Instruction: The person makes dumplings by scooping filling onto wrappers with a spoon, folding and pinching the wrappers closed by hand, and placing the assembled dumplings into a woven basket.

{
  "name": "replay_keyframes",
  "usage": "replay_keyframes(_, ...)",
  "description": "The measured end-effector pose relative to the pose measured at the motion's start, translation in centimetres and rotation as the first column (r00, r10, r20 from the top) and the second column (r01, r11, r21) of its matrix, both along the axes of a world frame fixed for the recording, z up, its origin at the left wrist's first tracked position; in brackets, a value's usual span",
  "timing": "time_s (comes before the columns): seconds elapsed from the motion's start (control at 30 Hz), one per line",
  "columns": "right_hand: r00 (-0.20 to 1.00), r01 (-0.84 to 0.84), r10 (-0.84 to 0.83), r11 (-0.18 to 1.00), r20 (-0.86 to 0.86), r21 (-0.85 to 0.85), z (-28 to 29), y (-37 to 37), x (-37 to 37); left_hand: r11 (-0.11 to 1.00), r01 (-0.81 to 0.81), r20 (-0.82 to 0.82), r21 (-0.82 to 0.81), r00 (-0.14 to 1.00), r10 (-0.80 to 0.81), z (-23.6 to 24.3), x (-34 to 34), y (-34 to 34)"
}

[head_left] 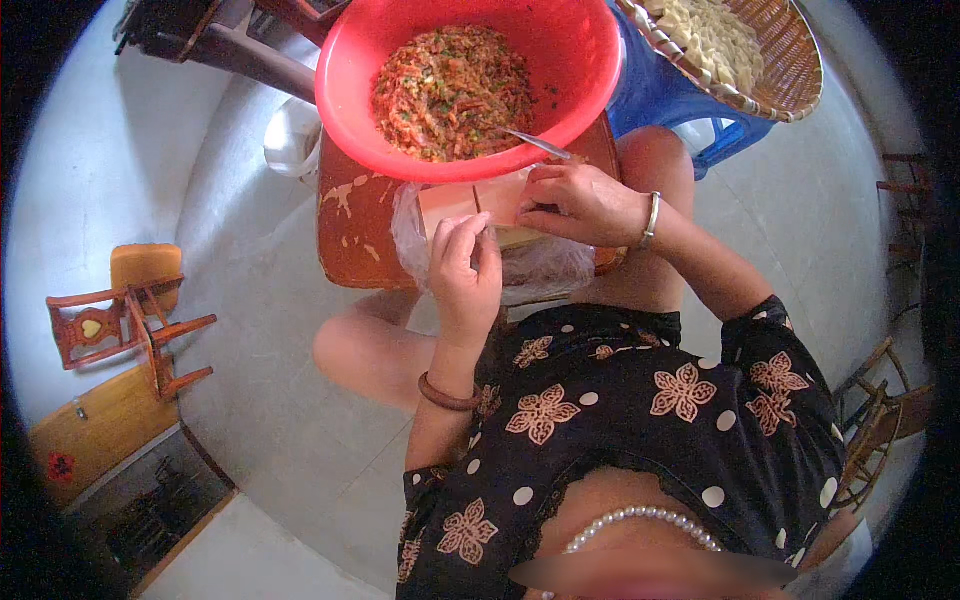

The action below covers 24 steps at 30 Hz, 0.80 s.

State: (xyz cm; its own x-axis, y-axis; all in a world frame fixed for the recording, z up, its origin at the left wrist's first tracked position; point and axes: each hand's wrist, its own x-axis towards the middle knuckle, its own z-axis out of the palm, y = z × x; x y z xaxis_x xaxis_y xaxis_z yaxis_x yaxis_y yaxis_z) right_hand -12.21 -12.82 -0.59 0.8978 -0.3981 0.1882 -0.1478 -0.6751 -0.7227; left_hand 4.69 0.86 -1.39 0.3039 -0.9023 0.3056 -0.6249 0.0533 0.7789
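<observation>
A stack of pale square dough wrappers [447, 204] lies in an opened clear plastic bag [555, 268] on a worn brown stool [347, 225]. My left hand [466, 265] is over the near left edge of the stack, its fingers curled and tips pinched; what they hold, if anything, is too small to tell. My right hand [590, 205] bends closed at the stack's right side, its fingertips at the wrappers and bag. Just beyond, a red plastic basin [345, 85] holds chopped reddish-orange filling [455, 95] with green bits. A metal utensil handle [540, 143] leans over its near rim, close to my right hand.
At the far right, a woven basket [800, 75] of folded dumplings [710, 40] sits on a blue plastic stool [650, 90]. Dark wooden chair parts [250, 60] stand far left. A small wooden chair [140, 320] is at left. My knees flank the brown stool.
</observation>
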Motion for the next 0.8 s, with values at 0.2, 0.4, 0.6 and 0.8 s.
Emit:
replay_keyframes(0.2,0.997,0.048,-0.046,0.998,0.060,-0.037,0.4,0.5,0.5,0.998,-0.019,-0.100,0.052,0.995,0.024,0.0,-0.3,0.1)
replay_keyframes(0.4,0.997,0.066,-0.064,0.996,0.040,-0.058,0.9,0.7,1.3,0.997,-0.018,-0.285,0.074,0.958,0.039,-0.8,-0.2,0.2)
replay_keyframes(0.6,0.998,0.053,-0.048,0.991,0.047,-0.122,1.5,1.0,1.6,0.997,-0.047,-0.394,0.060,0.917,0.067,-1.1,-0.4,0.4)
replay_keyframes(0.8,0.997,0.054,-0.047,0.990,0.060,-0.130,0.7,1.2,1.8,0.996,-0.050,-0.406,0.073,0.911,0.075,-1.0,-0.7,0.5)
